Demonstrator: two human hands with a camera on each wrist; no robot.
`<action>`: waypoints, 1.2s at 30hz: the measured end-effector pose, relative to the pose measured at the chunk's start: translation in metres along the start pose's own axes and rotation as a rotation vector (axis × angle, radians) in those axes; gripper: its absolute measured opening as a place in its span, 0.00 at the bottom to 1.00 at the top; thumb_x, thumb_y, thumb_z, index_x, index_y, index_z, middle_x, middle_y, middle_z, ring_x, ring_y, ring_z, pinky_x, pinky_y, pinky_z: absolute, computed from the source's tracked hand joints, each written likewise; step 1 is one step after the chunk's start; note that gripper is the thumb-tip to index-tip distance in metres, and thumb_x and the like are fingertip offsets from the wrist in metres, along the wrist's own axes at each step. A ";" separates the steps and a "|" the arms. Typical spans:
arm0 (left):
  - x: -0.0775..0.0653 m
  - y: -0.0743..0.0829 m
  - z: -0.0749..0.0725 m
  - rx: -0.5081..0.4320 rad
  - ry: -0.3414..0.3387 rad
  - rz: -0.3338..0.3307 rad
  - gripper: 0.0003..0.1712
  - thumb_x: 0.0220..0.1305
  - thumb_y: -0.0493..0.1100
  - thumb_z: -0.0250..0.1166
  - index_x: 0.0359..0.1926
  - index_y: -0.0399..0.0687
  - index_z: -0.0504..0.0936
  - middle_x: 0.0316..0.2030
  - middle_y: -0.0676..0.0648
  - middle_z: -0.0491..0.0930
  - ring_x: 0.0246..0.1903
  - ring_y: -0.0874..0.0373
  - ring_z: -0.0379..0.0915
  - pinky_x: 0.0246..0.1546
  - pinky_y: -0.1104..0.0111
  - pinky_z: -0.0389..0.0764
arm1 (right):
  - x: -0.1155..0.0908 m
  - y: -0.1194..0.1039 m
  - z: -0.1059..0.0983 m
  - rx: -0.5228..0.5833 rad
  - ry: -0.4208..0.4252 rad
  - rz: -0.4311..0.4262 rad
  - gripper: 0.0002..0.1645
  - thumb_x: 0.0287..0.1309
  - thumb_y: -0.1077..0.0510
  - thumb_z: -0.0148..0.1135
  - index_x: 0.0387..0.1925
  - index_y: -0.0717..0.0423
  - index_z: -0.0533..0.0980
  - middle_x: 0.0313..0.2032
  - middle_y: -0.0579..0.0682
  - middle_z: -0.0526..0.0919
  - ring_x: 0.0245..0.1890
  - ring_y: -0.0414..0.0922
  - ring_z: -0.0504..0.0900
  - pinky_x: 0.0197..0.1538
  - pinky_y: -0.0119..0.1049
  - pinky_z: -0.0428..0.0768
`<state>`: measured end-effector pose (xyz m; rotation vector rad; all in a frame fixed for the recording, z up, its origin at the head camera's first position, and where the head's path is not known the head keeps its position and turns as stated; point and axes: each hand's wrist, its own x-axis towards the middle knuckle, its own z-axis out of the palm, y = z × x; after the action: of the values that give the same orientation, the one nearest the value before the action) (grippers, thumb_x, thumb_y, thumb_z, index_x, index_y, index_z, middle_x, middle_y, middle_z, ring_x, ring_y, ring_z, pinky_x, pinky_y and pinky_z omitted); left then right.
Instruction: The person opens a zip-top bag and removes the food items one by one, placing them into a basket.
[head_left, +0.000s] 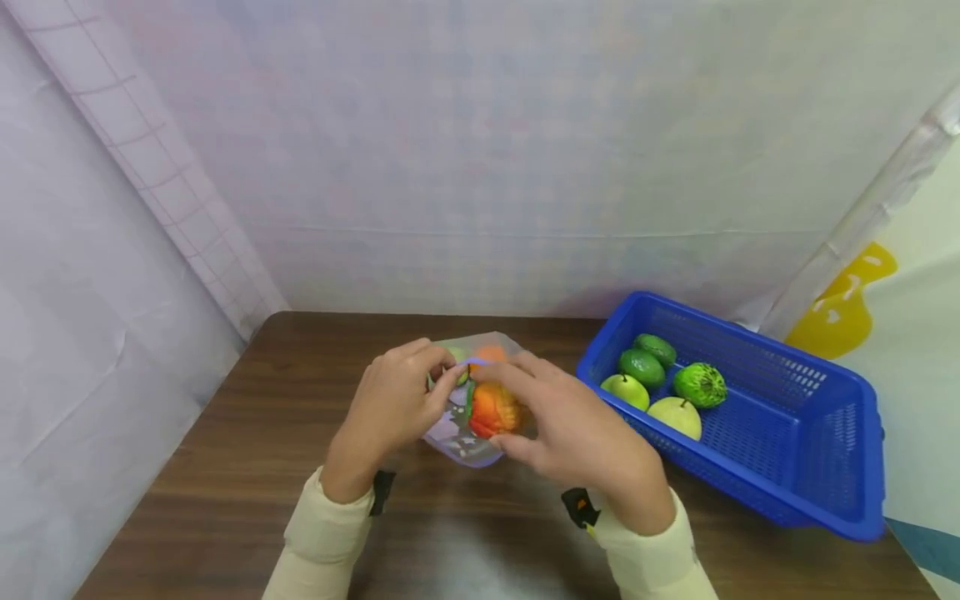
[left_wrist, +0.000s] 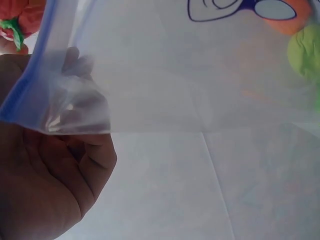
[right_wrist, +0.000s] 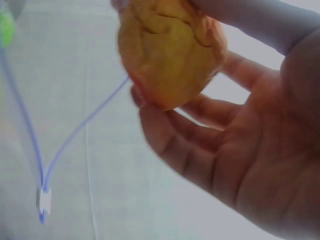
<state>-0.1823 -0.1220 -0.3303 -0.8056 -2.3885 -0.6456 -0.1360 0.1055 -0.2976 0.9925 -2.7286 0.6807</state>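
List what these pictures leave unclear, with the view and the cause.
Red-orange item: head view, partly covered by the right grip; right wrist view, top cut off by the upper edge.
Purple print: left wrist view, cut off by the upper edge.
Green item: left wrist view, blurred, cut off by the right edge.
Front pear: head view, underside hidden by the basket's near wall.

The head view is brightly lit, with pale glare cast on the desk [head_left: 472, 546] at six o'clock. In the wrist views, the left hand [left_wrist: 65, 185] and right hand [right_wrist: 245, 135] are dimmed by backlight; glints are caught on the bag [left_wrist: 165, 75] at nine o'clock; detail is softened.
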 end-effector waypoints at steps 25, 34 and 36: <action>0.005 0.003 0.003 -0.002 0.000 -0.024 0.07 0.63 0.44 0.69 0.30 0.49 0.84 0.24 0.54 0.77 0.21 0.62 0.68 0.22 0.69 0.69 | -0.036 0.081 -0.093 -0.400 0.066 0.032 0.36 0.49 0.43 0.79 0.58 0.45 0.74 0.42 0.43 0.79 0.29 0.39 0.75 0.34 0.38 0.78; 0.007 0.004 0.001 0.013 -0.004 -0.037 0.07 0.63 0.44 0.70 0.30 0.48 0.85 0.24 0.54 0.76 0.21 0.61 0.67 0.22 0.69 0.69 | -0.049 0.153 -0.095 -0.412 -0.040 0.219 0.35 0.52 0.44 0.76 0.57 0.53 0.75 0.45 0.55 0.84 0.39 0.51 0.82 0.42 0.53 0.82; 0.008 0.004 0.000 0.014 -0.010 -0.042 0.07 0.63 0.44 0.70 0.30 0.48 0.85 0.24 0.53 0.76 0.21 0.61 0.68 0.22 0.69 0.70 | -0.053 0.169 -0.093 -0.412 -0.065 0.242 0.35 0.52 0.43 0.76 0.57 0.54 0.75 0.43 0.55 0.84 0.38 0.51 0.82 0.40 0.54 0.82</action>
<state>-0.1845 -0.1162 -0.3243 -0.7563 -2.4223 -0.6425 -0.2048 0.2935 -0.2925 0.6071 -2.8998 0.1010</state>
